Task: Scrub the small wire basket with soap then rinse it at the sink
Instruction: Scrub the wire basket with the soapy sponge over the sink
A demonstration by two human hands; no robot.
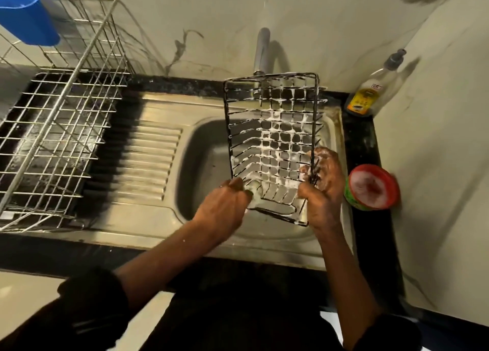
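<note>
- The small wire basket (272,131), dark and streaked with white foam, is held tilted above the sink (158,165) basin, with its far end just below the tap (262,51).
- The right hand (324,189) is soapy. Its grip is closed round the basket's right side, fingers curled over the wires.
- The left hand (225,205) is at the basket's near left corner, its grip curled on a pale scrub pad (254,191) that touches the wires.
- On the dark tabletop (365,144) to the right of the sink stand a round red-rimmed soap tub (371,186) and, in the corner, a pump bottle (370,96).
- A large wire rack (60,128) sits to the left, with a blue holder (26,19) at its far corner.
</note>
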